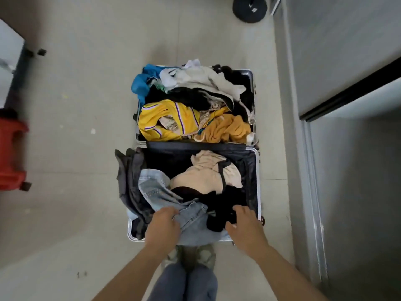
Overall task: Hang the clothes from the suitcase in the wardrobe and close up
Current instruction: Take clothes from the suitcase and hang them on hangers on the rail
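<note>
The task is at its first step, taking a garment out. One suitcase [258,170] lies open in the centre of the frame, both halves full and nothing hung yet. At lower centre the left hand [163,224] curls its fingers over the edge of the light denim garment [156,190], apparently gripping it. The right hand [246,223] has its fingers spread over the black garment [217,222], touching or just above it; I cannot tell which. The lower half holds four pieces: those two, a dark grey garment [128,181] draped over the left rim, and a cream garment [201,179]. The upper half shows about five: blue [141,83], pale grey [201,79], black [184,94], a yellow jersey [165,118] and a mustard piece [227,129], too tangled to count surely. Next, I judge, the denim must be lifted free without dragging its neighbours. The grey panels [347,51] at right may be the wardrobe.
</note>
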